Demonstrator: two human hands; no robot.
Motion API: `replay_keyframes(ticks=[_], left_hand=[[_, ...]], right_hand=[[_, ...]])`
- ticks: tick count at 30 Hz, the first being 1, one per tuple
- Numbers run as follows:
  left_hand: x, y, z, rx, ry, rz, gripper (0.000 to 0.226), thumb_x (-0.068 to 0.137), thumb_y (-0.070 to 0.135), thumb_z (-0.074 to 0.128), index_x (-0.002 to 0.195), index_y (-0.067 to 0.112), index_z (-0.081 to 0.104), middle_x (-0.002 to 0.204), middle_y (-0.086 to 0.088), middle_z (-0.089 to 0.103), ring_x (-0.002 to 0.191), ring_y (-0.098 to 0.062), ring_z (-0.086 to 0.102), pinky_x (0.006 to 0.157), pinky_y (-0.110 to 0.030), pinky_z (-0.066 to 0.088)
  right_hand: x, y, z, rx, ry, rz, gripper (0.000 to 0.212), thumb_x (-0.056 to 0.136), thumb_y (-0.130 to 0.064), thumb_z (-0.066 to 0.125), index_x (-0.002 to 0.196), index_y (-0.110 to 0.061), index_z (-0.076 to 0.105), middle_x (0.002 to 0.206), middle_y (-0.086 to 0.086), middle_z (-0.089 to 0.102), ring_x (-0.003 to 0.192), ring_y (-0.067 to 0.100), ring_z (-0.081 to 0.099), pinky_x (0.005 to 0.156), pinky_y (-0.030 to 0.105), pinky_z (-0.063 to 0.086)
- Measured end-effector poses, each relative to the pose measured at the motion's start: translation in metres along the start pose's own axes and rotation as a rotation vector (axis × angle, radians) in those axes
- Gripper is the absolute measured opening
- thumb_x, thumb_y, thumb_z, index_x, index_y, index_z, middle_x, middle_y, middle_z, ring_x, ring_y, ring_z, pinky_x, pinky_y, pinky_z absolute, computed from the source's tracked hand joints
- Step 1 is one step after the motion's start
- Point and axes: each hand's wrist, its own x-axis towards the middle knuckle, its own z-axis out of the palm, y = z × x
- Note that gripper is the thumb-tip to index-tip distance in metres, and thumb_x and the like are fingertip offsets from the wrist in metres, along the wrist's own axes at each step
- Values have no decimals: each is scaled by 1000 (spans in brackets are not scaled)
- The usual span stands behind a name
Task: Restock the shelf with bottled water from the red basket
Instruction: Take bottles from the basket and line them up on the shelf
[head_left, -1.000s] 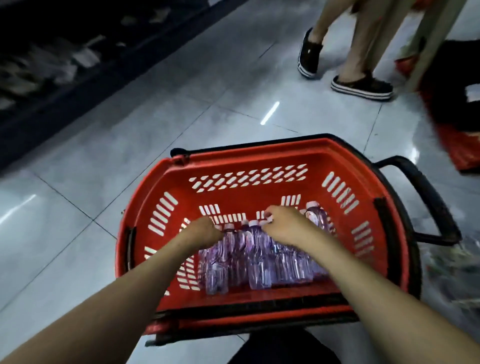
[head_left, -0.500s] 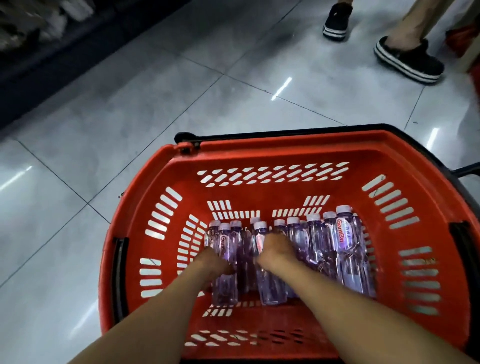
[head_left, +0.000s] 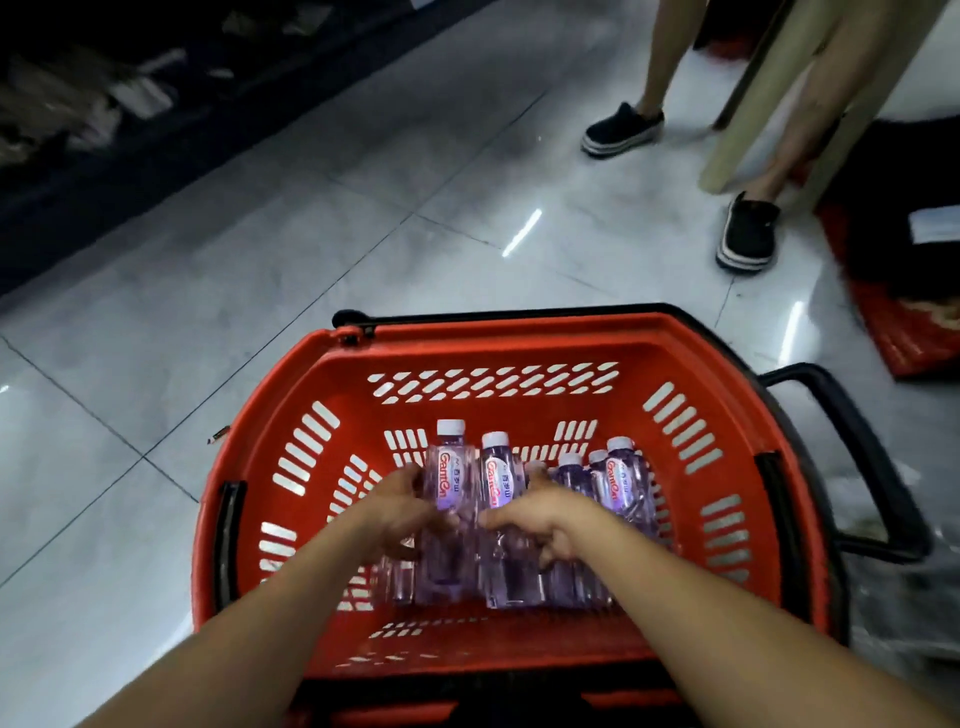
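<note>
While both forearms reach down into the red basket (head_left: 519, 338), each hand has hold of 1 water bottle. Left hand (head_left: 400, 512): fingers and thumb curled round the body of the left bottle (head_left: 449, 467), which is clear with a purple tint, a white cap and red lettering on the label. Right hand (head_left: 543, 519): fingers curled round the right bottle (head_left: 496, 478), same kind, just beside the first. Both held bottles stand roughly upright. Their caps show higher than those of the other bottles (head_left: 621, 480), which stand packed together on the basket bottom, toward the right wall. Count of those not readable, as some are hidden behind the hands.

Basket sits on the grey tiled floor (head_left: 260, 291). Its black handle (head_left: 878, 467) sticks out on the right side. Dark shelf (head_left: 78, 114) runs along the upper left, contents blurred. Upper right: 2 legs of another person in black shoes (head_left: 621, 130). Red item (head_left: 914, 332) lies on the floor at the right edge, too blurred to identify.
</note>
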Motion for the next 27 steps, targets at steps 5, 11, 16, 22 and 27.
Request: replay_keyframes(ticks=[5,11,16,22,27], left_hand=[[-67,54,4,29,-81,250,59,76,1,78,125,21,51,109,-10,71,96,-28,71,70,-47,61],[-167,114,41,27,-120,573,58,74,2,80,121,21,53,108,-13,70,94,-30,71,79,-51,59],[-258,162,76,56,-195,832,42,76,1,79,108,15,58,100,-16,72,93,-31,72,75,-47,61],[-362,199,132,81,-337,1068,50,61,4,81,106,18,64,102,-19,71,93,-38,70,80,-54,57],[-424,213,206,129,-563,1190,52,73,-15,73,119,3,58,91,-9,73,85,-21,69,77,-44,59]], right_hand=[[-85,7,-33,197,117,-225,121,76,-32,83,156,-30,-8,161,0,27,139,25,40,107,44,40],[-211,19,-61,284,482,-602,97,66,-34,88,144,-27,31,129,-3,64,114,17,64,100,41,50],[-326,39,-85,325,770,-808,52,74,-29,83,111,-36,47,90,-12,73,78,-3,67,76,24,54],[-435,76,-102,442,1055,-943,53,71,-19,85,107,-32,48,86,-8,71,69,-8,65,67,17,48],[-516,135,-109,519,1301,-953,50,74,-17,83,108,-30,49,91,-6,73,80,0,69,78,29,55]])
